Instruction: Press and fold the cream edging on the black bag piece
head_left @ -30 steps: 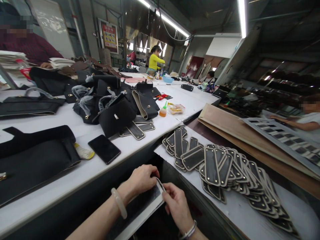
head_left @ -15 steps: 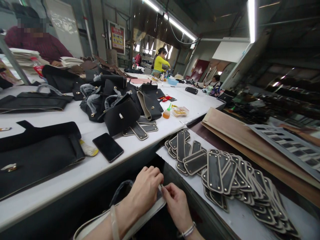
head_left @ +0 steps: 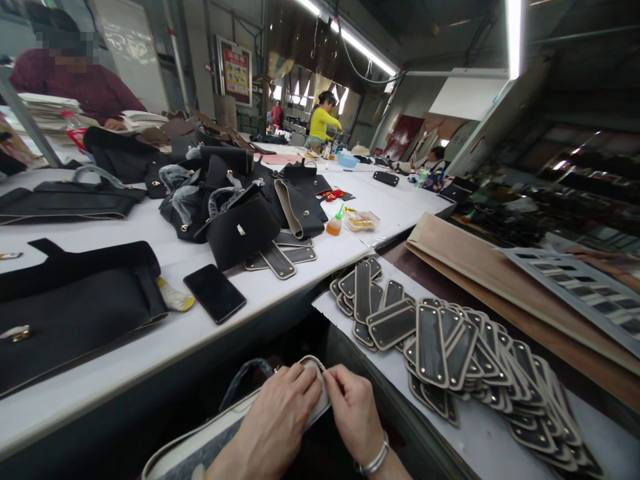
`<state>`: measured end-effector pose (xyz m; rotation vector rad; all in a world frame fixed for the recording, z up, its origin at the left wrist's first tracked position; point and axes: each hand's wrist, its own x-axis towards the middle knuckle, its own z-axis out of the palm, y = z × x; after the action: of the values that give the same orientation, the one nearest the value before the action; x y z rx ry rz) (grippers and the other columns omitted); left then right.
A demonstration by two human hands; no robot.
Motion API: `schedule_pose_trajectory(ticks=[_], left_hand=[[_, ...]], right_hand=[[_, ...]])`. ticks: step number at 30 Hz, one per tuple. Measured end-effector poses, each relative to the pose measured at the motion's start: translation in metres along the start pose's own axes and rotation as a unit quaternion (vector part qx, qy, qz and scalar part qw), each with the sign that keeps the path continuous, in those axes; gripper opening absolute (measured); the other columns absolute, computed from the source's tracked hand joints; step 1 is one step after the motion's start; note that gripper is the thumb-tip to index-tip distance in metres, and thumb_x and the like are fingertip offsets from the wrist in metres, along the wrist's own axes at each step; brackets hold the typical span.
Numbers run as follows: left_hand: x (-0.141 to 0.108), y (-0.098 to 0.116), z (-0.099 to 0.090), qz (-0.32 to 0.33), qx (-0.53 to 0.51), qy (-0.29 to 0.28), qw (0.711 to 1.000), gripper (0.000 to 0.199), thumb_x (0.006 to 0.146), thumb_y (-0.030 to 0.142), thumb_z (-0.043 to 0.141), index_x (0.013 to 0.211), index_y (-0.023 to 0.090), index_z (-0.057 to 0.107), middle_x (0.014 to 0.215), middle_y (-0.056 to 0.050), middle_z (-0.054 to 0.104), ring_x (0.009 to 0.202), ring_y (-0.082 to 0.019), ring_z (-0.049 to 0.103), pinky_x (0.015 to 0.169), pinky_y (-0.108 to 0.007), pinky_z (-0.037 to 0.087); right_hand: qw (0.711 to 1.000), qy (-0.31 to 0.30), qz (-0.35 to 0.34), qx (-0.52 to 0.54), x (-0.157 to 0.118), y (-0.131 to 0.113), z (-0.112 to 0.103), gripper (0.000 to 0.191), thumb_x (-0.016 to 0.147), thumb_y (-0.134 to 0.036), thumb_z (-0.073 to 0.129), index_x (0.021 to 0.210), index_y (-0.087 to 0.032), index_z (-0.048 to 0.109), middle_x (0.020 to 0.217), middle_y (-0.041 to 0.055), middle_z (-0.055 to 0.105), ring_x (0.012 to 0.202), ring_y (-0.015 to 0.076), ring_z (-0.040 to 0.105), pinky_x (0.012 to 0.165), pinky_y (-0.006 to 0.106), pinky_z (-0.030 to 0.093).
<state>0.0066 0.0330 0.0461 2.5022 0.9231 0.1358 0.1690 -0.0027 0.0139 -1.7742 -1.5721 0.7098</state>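
Below the table edge, a black handbag [head_left: 187, 448] with a pale piped rim lies in front of me, its long pale-edged face upward. My left hand [head_left: 280, 413] lies across that face near the far end, fingers curled and pressed onto it. At the rounded end corner, the thumb and fingers of my right hand [head_left: 356, 410] pinch the pale edge. Whether something small is between those fingertips is hidden. A plastic-wrapped handle [head_left: 243, 380] sticks out on the bag's left side.
Piled dark panels with pale borders and metal studs [head_left: 433, 343] cover the right table. On the left table are a phone [head_left: 215, 293], several black bags [head_left: 245, 227] and an orange glue bottle [head_left: 334, 225]. Brown boards [head_left: 465, 280] lie beyond the panels. Other people work farther back.
My left hand has drawn back from the bag's end corner, uncovering its pale rounded rim. My right hand still pinches the edge there, shifted slightly.
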Motion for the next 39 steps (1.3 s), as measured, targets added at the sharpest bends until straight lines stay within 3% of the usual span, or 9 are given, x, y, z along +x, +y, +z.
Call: schedule_pose_trajectory(ticks=[6, 11, 14, 21, 27, 32, 39], left_hand=[[-0.003, -0.003, 0.002, 0.004, -0.027, 0.007, 1.0, 0.033, 0.087, 0.011, 0.049, 0.118, 0.022, 0.057, 0.121, -0.004, 0.061, 0.104, -0.023, 0.055, 0.094, -0.039, 0.044], [-0.007, -0.006, 0.003, 0.006, -0.045, 0.022, 0.999, 0.031, 0.091, 0.017, 0.049, 0.12, 0.024, 0.057, 0.127, -0.002, 0.061, 0.11, -0.022, 0.055, 0.099, -0.037, 0.041], [-0.008, -0.007, 0.001, 0.001, -0.059, 0.013, 0.998, 0.033, 0.089, 0.015, 0.049, 0.119, 0.024, 0.058, 0.128, -0.001, 0.061, 0.113, -0.021, 0.055, 0.102, -0.037, 0.039], [-0.009, -0.006, -0.001, -0.009, -0.077, 0.014, 0.997, 0.04, 0.083, 0.013, 0.047, 0.119, 0.025, 0.06, 0.133, -0.001, 0.058, 0.116, -0.023, 0.054, 0.104, -0.038, 0.04], [-0.011, -0.004, -0.014, -0.025, -0.087, -0.019, 0.996, 0.041, 0.082, 0.011, 0.045, 0.117, 0.022, 0.062, 0.131, -0.005, 0.059, 0.118, -0.024, 0.055, 0.108, -0.038, 0.04], [-0.018, -0.007, -0.027, 0.005, -0.136, 0.023, 0.99, 0.04, 0.087, 0.013, 0.041, 0.118, 0.026, 0.061, 0.13, -0.003, 0.06, 0.118, -0.017, 0.056, 0.104, -0.024, 0.043], [-0.043, -0.048, -0.032, -0.085, -0.19, 0.087, 0.974, 0.035, 0.096, 0.03, 0.034, 0.12, 0.031, 0.06, 0.13, 0.0, 0.058, 0.116, -0.017, 0.058, 0.103, -0.025, 0.046]], right_hand=[[1.0, -0.019, 0.011, 0.018, -0.003, -0.004, -0.002, 0.036, 0.094, -0.039, 0.044, 0.067, -0.019, 0.058, 0.064, 0.0035, 0.059, 0.059, 0.0153, 0.053, 0.058, 0.027, 0.036], [0.992, -0.03, 0.059, 0.11, -0.007, -0.001, 0.001, 0.035, 0.092, -0.046, 0.048, 0.075, -0.018, 0.06, 0.068, 0.0022, 0.059, 0.062, 0.0147, 0.05, 0.059, 0.026, 0.037], [0.98, -0.026, 0.073, 0.181, -0.005, 0.003, 0.002, 0.04, 0.091, -0.052, 0.049, 0.071, -0.017, 0.057, 0.064, -0.0016, 0.048, 0.06, 0.0125, 0.041, 0.056, 0.025, 0.033], [0.881, -0.023, 0.191, 0.432, 0.006, 0.012, 0.015, 0.048, 0.073, -0.056, 0.071, 0.063, -0.02, 0.041, 0.059, -0.0069, 0.036, 0.056, 0.0089, 0.03, 0.053, 0.023, 0.029], [0.846, -0.049, 0.219, 0.484, 0.008, 0.009, 0.019, 0.045, 0.067, -0.055, 0.076, 0.072, -0.019, 0.05, 0.062, -0.006, 0.045, 0.055, 0.0085, 0.039, 0.054, 0.022, 0.033], [0.841, -0.073, 0.207, 0.495, 0.008, 0.005, 0.016, 0.043, 0.071, -0.054, 0.074, 0.09, -0.015, 0.068, 0.078, 0.0018, 0.064, 0.074, 0.0151, 0.057, 0.069, 0.026, 0.043], [0.826, -0.081, 0.211, 0.517, 0.006, 0.002, 0.018, 0.04, 0.073, -0.048, 0.075, 0.096, -0.016, 0.074, 0.084, 0.0059, 0.072, 0.076, 0.0178, 0.063, 0.074, 0.028, 0.045]])
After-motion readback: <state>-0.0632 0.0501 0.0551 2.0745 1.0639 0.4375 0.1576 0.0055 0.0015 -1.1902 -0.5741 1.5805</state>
